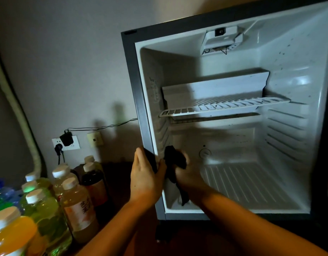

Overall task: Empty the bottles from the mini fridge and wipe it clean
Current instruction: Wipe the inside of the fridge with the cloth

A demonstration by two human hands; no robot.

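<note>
Probably a hotel room: mini fridge (233, 117), wall sockets (66, 143), bottled drinks (48, 200).

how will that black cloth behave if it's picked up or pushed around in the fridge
Probably floppy: the cloth bunches in the right hand and a tail hangs limp below it. Likely light, since it is held in a loose one-hand grip. It should drag and fold rather than slide when pushed along the fridge wall. Whether it is damp cannot be told.
</note>
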